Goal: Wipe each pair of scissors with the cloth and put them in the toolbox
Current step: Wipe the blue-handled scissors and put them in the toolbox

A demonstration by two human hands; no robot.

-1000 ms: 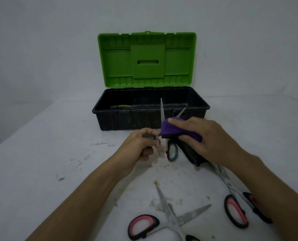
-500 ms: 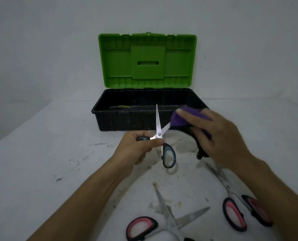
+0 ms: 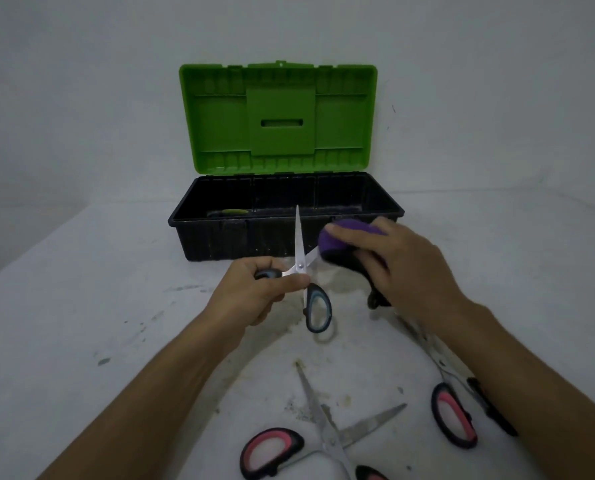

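Observation:
My left hand (image 3: 254,289) grips one blue-grey handle of a pair of scissors (image 3: 299,251), held open above the table, one blade pointing up, the other handle hanging down. My right hand (image 3: 396,268) holds a purple cloth (image 3: 337,237) pressed over the end of the right-pointing blade. Behind them stands the toolbox (image 3: 220,237), black, with its green lid (image 3: 278,119) upright. Two pink-handled pairs lie near me: one spread open (image 3: 324,424), one (image 3: 452,407) partly under my right forearm.
A green-handled item (image 3: 233,212) lies inside the toolbox at the left. The white table (image 3: 81,323) is stained around the scissors. A pale wall rises right behind the toolbox.
The cloth slid from near the pivot out along the right blade toward its tip. The scissors opened wider and the lower handle came into plain view.

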